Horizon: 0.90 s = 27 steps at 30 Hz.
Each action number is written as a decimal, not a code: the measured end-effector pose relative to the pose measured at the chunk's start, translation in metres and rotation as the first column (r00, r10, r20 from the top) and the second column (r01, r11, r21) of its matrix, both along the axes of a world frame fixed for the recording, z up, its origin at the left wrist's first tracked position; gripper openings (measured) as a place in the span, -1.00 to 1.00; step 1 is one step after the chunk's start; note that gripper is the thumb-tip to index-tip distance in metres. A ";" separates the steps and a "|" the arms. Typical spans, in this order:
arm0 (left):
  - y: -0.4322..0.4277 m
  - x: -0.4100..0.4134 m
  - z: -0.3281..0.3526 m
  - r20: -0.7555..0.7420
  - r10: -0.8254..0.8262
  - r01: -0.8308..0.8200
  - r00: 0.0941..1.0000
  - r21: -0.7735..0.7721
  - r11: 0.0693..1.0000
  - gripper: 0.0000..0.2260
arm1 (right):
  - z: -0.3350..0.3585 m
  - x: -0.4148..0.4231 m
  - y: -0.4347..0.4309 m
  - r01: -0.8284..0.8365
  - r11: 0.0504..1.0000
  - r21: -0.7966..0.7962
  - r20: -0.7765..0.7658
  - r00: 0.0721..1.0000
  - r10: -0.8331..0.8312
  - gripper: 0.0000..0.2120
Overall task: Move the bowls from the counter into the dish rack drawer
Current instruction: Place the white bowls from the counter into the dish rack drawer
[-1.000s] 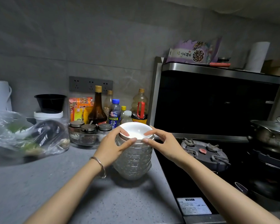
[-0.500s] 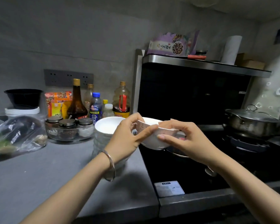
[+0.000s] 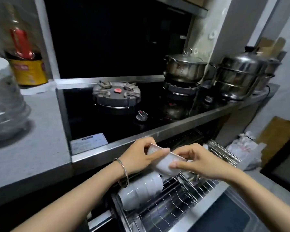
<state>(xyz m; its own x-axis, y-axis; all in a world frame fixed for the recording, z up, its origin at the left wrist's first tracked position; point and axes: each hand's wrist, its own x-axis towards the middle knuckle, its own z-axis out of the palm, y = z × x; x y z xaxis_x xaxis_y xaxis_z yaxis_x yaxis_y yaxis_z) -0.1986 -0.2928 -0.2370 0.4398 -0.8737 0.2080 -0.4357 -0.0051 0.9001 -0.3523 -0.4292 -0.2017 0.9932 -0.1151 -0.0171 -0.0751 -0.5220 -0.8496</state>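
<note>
1. A stack of bowls (image 3: 5, 104) is seen at the far left, standing on the grey counter (image 3: 40, 148); the stack is blurred.
2. A bottle with a yellow label (image 3: 26, 64) is located behind the stack, against the wall.
3. A gas burner (image 3: 116, 96) is set in the black stove top beside the counter; a lidded pot (image 3: 185, 66) is placed on the second burner.
4. The left hand (image 3: 137, 156), with a bangle (image 3: 123, 173) worn at the wrist, is closed on the left side of a white bowl (image 3: 166, 162). The thumb is laid across the outer wall; the other fingers are hidden behind the rim.
5. The bowl is held tilted on its side, directly above the dish rack drawer (image 3: 179, 203), between both hands.
6. A row of white bowls (image 3: 139, 190) is stored on edge in the left part of the drawer, just below the held bowl.
7. The right hand (image 3: 197, 163) is clamped on the right side of the same bowl, with the thumb pressed on the wall and the fingers curled over the rim.
8. A steel steamer (image 3: 239, 74) is seen at the far right of the worktop.
</note>
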 end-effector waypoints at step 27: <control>-0.108 0.031 -0.265 0.503 -0.371 0.022 0.781 0.571 0.821 -0.36 | -0.209 0.041 -0.156 0.520 0.841 0.150 -0.410 0.807 -0.426 -0.87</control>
<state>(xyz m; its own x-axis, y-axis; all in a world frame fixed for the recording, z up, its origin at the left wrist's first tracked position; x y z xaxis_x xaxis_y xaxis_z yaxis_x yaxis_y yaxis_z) -0.1671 -0.4008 -0.5018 0.1942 -0.9705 -0.1426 -0.9023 -0.2338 0.3623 -0.3109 -0.5849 -0.4106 0.7369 -0.5137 -0.4395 -0.5703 -0.1233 -0.8122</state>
